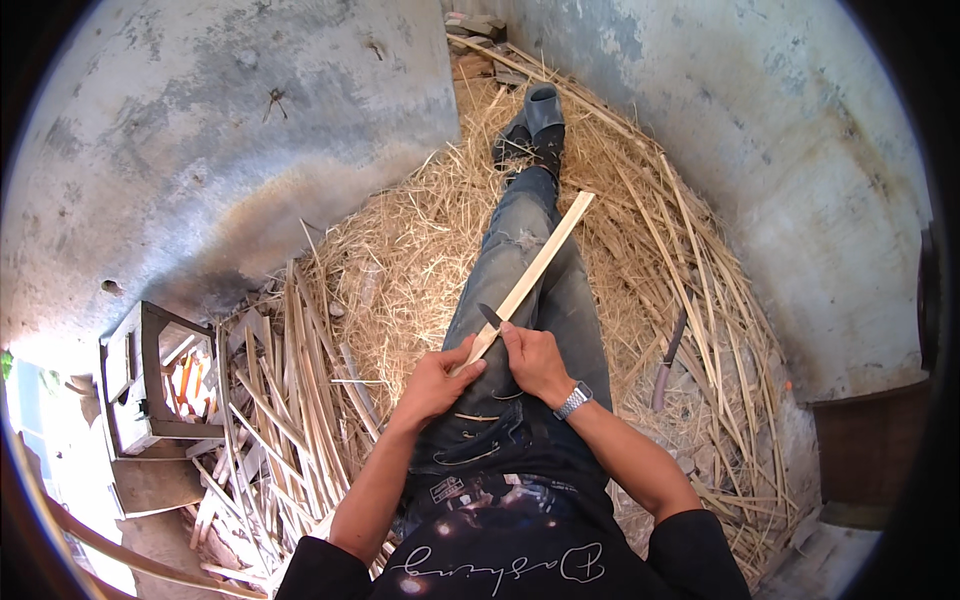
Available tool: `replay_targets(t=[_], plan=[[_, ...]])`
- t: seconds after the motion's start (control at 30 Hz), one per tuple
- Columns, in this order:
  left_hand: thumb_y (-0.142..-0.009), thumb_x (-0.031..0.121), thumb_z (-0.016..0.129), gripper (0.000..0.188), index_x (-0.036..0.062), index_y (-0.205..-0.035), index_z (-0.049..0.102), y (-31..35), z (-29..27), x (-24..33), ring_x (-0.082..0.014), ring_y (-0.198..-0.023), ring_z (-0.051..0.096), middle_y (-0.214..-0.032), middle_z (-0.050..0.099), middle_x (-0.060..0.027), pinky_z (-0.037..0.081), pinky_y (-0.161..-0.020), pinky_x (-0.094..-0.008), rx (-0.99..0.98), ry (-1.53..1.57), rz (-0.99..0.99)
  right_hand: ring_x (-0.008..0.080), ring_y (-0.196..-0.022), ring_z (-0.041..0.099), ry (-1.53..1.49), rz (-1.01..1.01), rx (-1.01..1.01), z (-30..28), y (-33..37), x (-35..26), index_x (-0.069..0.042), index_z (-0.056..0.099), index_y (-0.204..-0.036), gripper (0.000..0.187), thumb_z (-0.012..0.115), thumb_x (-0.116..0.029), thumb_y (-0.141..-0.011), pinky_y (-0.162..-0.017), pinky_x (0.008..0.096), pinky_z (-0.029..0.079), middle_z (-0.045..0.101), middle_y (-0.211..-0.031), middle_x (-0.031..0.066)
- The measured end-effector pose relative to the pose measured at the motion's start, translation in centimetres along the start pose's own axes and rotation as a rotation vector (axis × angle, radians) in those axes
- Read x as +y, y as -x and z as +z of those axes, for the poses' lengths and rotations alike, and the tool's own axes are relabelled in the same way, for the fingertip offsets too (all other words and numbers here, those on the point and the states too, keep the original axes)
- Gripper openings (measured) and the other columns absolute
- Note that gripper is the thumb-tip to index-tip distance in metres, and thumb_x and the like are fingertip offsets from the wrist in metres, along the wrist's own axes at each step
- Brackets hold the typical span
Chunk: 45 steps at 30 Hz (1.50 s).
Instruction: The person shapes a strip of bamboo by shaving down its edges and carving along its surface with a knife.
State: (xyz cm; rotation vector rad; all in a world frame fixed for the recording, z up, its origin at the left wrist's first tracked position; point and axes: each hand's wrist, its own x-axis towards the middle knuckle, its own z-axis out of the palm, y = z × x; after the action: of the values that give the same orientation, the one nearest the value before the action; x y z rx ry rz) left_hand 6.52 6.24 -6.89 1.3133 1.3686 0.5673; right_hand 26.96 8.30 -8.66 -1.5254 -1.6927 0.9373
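Across my outstretched legs lies a long pale split-bamboo strip [540, 262], slanting up and to the right past my knees. My left hand [436, 384] pinches its near end between thumb and fingers. Wrapped round a small knife is my right hand [535, 360], with a watch on that wrist. The dark knife blade [489, 315] sticks out past the right thumb and rests against the strip; the handle is hidden in the fist. Both hands are close together above my thighs.
Straw-like shavings [400, 240] cover the floor. A pile of strips [305, 370] is at left, beside a wooden frame box [165, 375]. Long thin strips [690, 250] run along the right wall. A larger knife [670, 365] lies right of my legs.
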Motion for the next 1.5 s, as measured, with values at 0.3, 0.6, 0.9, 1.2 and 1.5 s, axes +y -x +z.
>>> replay_targets(t=[0.3,0.6,0.9,1.2,1.5], plan=[[-0.094,0.024,0.078,0.054,-0.0027,-0.138,0.061,-0.4,-0.3,-0.3,-0.0172,-0.128,0.058,-0.148,0.058,-0.0106,0.047,-0.103,-0.0295,-0.090,0.251,-0.139,0.0130,-0.046,0.045,-0.384,0.081,-0.213,0.3,-1.1,3.3,-0.003,0.054,-0.059,0.065,0.046,-0.043,-0.110,-0.047,0.0329,0.034,0.042,-0.048,0.0027],[-0.093,0.025,0.077,0.058,0.0065,-0.145,0.057,0.4,1.0,-1.3,-0.0184,-0.099,0.071,-0.111,0.077,-0.0142,0.053,-0.090,-0.0315,0.112,-0.119,0.123,0.0108,-0.052,0.046,-0.434,0.158,0.161,0.2,-0.6,3.7,-0.003,0.063,-0.070,0.049,0.059,-0.038,-0.104,-0.052,0.0308,0.039,0.051,-0.055,0.0014],[-0.090,0.039,0.077,0.061,0.0154,-0.144,0.060,1.9,1.9,2.8,-0.0420,-0.096,0.071,-0.102,0.072,-0.0280,0.054,-0.085,-0.0430,0.182,-0.401,0.042,0.0197,-0.051,0.058,-0.132,-0.039,0.135,-1.3,-0.5,-1.1,0.000,0.069,-0.084,0.024,0.077,-0.022,-0.090,-0.051,0.0349,0.043,0.060,-0.059,0.0099],[-0.091,0.045,0.074,0.061,0.0198,-0.144,0.060,1.6,2.1,1.8,-0.0444,-0.090,0.070,-0.097,0.072,-0.0261,0.055,-0.078,-0.0462,0.211,-0.450,0.119,0.0269,-0.056,0.059,-0.050,-0.006,0.007,-1.7,-0.3,-0.5,0.003,0.067,-0.085,0.027,0.070,-0.022,-0.096,-0.056,0.0402,0.046,0.062,-0.063,0.0153],[-0.094,0.047,0.069,0.060,0.0226,-0.148,0.055,1.4,3.3,0.9,-0.0420,-0.078,0.070,-0.083,0.071,-0.0220,0.055,-0.069,-0.0484,0.216,-0.565,0.176,0.0148,-0.063,0.059,-0.631,0.509,-0.240,-3.2,0.8,-0.4,0.002,0.069,-0.090,0.022,0.068,-0.018,-0.099,-0.060,0.0333,0.046,0.062,-0.068,0.0020]])
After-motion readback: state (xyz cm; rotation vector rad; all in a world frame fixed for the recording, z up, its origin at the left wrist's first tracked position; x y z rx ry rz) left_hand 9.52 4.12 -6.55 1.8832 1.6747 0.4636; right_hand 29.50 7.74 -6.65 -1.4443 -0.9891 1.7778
